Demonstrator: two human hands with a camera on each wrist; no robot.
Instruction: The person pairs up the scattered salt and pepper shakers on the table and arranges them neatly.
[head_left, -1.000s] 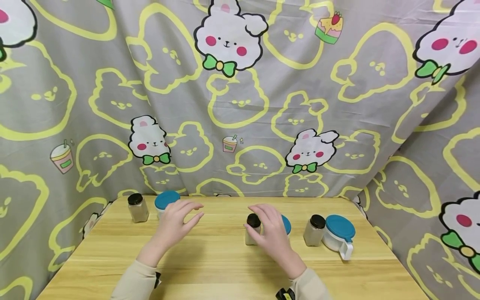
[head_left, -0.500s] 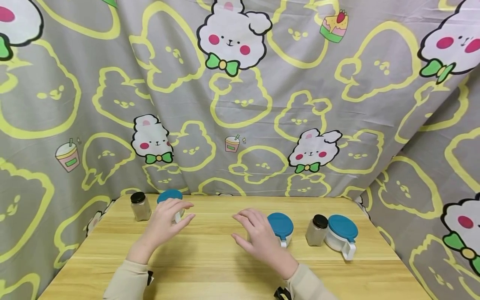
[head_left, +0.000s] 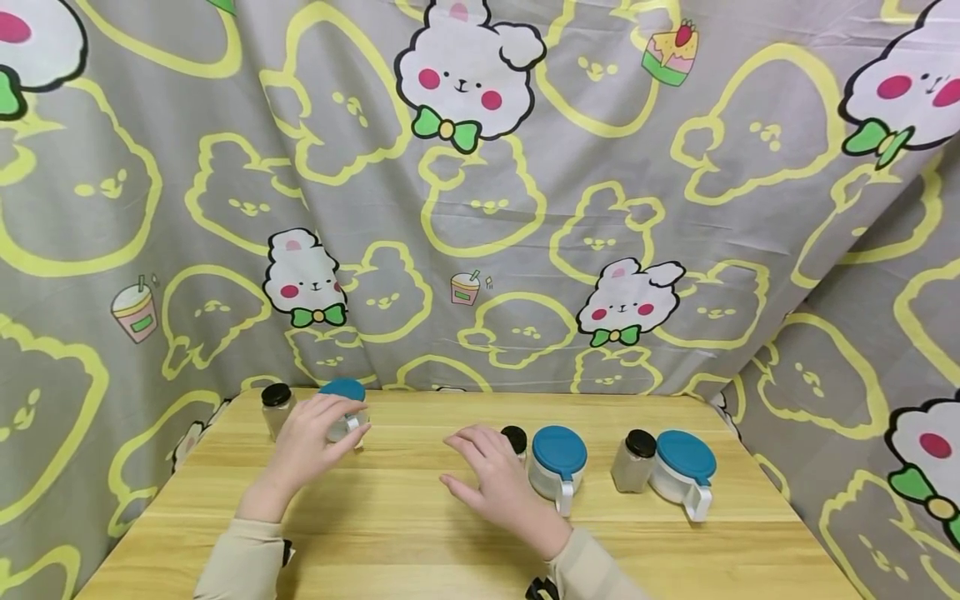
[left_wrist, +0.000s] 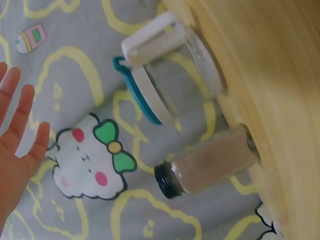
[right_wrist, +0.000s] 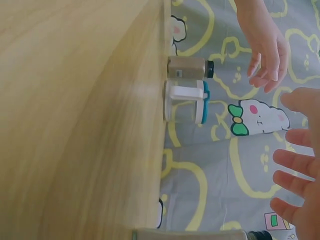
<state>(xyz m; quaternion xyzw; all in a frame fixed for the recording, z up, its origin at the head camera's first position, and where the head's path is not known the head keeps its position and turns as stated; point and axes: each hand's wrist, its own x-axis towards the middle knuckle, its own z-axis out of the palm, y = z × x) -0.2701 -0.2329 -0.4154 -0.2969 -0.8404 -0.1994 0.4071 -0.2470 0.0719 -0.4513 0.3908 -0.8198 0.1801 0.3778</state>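
My left hand (head_left: 311, 437) hovers above the left of the table, fingers loosely spread, holding nothing. Behind it, partly hidden, are a black-capped spice jar (head_left: 277, 408) and a clear pot (left_wrist: 175, 80) with a blue lid and white handle. In the left wrist view that spice jar (left_wrist: 212, 160) stands upright beside the pot. My right hand (head_left: 495, 479), fingers relaxed and parted, hangs over the middle of the table, also holding nothing. It partly covers a second black-capped jar (head_left: 514, 439); to the right of this jar stands another blue-lidded pot (head_left: 558, 467).
Farther right a third black-capped jar (head_left: 633, 462) stands beside a third blue-lidded pot (head_left: 681, 471), its handle towards the front. The wooden table (head_left: 420, 517) ends against a grey patterned curtain (head_left: 390, 208) at the back and sides.
Both hands have drifted left, the right hand uncovering the middle pot and part of its jar. The left hand now overlaps the left jar. The view has shifted slightly; jars and pots stay in place.
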